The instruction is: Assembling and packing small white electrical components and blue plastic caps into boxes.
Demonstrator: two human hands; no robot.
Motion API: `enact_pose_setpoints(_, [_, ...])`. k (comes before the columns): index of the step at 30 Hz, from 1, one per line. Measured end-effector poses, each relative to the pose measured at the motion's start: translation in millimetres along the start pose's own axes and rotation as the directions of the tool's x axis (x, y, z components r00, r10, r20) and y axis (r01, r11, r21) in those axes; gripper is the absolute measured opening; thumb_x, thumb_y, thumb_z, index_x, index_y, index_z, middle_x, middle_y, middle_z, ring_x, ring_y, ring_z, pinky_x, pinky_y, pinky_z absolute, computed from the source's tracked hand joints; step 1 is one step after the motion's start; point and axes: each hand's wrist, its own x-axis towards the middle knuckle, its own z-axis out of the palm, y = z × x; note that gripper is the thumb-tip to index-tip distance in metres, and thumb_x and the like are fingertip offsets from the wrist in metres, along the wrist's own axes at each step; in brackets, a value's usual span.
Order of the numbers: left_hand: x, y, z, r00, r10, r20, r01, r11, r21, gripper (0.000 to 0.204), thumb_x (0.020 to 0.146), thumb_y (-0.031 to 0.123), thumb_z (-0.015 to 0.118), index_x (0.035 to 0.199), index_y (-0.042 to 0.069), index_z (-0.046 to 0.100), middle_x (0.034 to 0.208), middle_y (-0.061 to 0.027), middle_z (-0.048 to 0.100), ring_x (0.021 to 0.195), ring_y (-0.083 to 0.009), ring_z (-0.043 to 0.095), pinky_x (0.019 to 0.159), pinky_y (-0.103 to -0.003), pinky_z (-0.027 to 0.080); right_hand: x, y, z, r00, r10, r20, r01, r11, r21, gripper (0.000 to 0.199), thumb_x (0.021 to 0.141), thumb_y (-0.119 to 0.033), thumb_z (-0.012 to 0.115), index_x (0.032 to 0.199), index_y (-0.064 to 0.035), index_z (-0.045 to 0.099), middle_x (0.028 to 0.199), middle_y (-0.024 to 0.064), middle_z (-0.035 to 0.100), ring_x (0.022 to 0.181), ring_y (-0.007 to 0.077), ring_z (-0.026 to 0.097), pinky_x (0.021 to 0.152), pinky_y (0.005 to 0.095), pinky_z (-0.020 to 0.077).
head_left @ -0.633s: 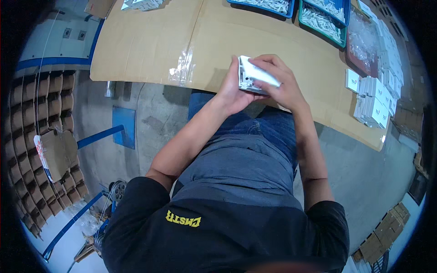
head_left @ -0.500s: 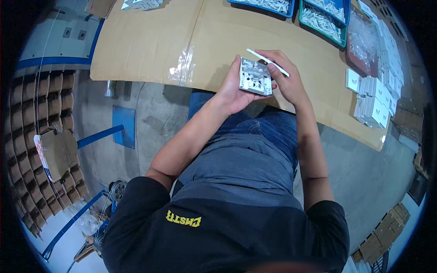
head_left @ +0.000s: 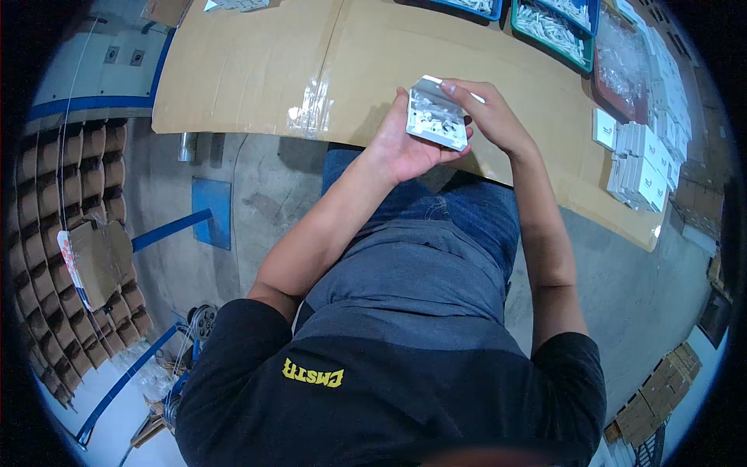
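Since the earlier frame the white strip has come down from its slant and now lies along the top edge of the box (head_left: 436, 118), pinched by the right hand (head_left: 484, 115). The left hand (head_left: 405, 148) clamps the box above the table (head_left: 249, 70) edge, open face up, long axis running left-up to right-down.

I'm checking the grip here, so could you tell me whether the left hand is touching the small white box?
Touching. The head view shows the left hand cupping the small white box from below, thumb against its left edge.
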Motion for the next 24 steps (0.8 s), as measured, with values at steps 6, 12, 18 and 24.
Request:
enact_pose_setpoints(6, [-0.3,3.2,8.4,0.997,0.029,-0.069,-0.030,1.000,-0.007,0.064,0.107,0.056,0.019,0.142,0.010,0.046,0.135,-0.0218,0.056,0.122,-0.0420,0.056,0.103,-0.060,0.045,-0.9,-7.2,7.2,1.000,-0.014,0.009,0.014,0.999,0.036,0.043,0.103,-0.040,0.056,0.121,-0.0036,0.072,0.093,0.0048,0.074,0.084,0.0100,0.064,0.076,0.0259,0.0522])
enact_pose_setpoints(12, [4.8,6.6,-0.8,1.000,-0.010,0.030,0.012,0.998,-0.070,0.058,0.108,0.046,0.022,0.141,0.004,0.046,0.133,-0.0227,0.056,0.120,-0.0407,0.057,0.103,-0.057,0.046,10.4,9.9,-3.6,0.999,0.028,0.040,-0.030,0.998,0.053,0.048,0.103,-0.046,0.053,0.105,-0.0043,0.076,0.076,-0.0011,0.066,0.069,0.0074,0.056,0.064,0.0246,0.0449])
enact_pose_setpoints(18, [1.4,6.3,1.6,1.000,0.009,0.010,-0.008,0.990,-0.141,0.058,0.108,0.042,0.020,0.140,0.001,0.045,0.130,-0.0243,0.056,0.118,-0.0416,0.057,0.103,-0.056,0.047,14.1,6.3,-7.3,0.996,0.007,0.089,-0.009,1.000,0.028,0.054,0.102,-0.052,0.052,0.102,-0.0035,0.076,0.076,-0.0015,0.066,0.070,0.0075,0.054,0.066,0.0240,0.0434])
enact_pose_setpoints(24, [2.4,3.7,-2.6,0.997,-0.011,0.078,0.026,0.981,-0.195,0.057,0.108,0.042,0.021,0.140,0.002,0.046,0.130,-0.0245,0.056,0.116,-0.0422,0.057,0.103,-0.057,0.047,14.5,-1.0,-12.1,0.989,0.025,0.143,-0.023,1.000,-0.018,0.058,0.102,-0.054,0.052,0.107,-0.0010,0.076,0.086,0.0034,0.071,0.078,0.0102,0.057,0.072,0.0250,0.0454])
